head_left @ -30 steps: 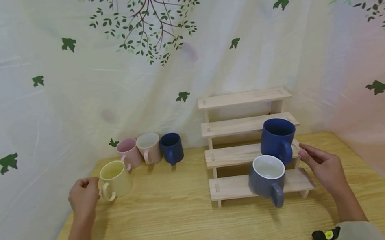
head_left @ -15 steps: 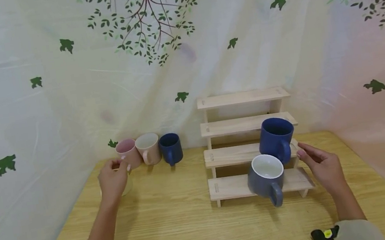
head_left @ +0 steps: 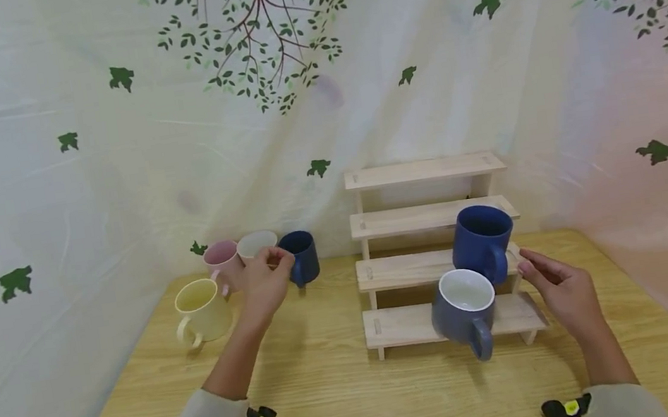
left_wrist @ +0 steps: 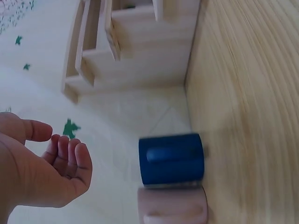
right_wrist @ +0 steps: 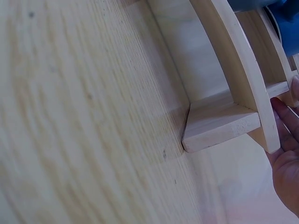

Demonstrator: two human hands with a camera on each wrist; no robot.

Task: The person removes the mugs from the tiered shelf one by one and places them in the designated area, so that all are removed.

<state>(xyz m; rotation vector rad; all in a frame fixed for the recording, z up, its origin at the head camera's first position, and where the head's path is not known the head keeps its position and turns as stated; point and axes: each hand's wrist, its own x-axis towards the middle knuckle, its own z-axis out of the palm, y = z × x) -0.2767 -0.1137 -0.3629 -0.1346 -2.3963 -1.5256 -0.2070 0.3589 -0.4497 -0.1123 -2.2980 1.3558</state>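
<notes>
My left hand (head_left: 264, 286) hovers in front of the back mugs, its fingers loosely curled around nothing, as the left wrist view confirms. Closest to it are a pale pink mug (head_left: 257, 241), partly covered by the hand, and a navy mug (head_left: 307, 258). A pink mug (head_left: 222, 260) and a yellow mug (head_left: 204, 312) stand further left. On the right, my right hand (head_left: 566, 290) pinches the end of the second-lowest step of a wooden tiered shelf (head_left: 403, 270). That step bears a blue mug (head_left: 474, 246); the lowest one bears a grey-blue mug (head_left: 454, 316) with a white inside.
The wooden table (head_left: 309, 397) ends against a pale curtain (head_left: 224, 160) printed with leaves, which also hangs along both sides. The shelf's two upper steps (head_left: 412, 219) rise behind the blue mug.
My left hand has swept right from beside the yellow mug, passing in front of it, to the pale pink and navy mugs. My right hand stays at the shelf; the mugs have not moved.
</notes>
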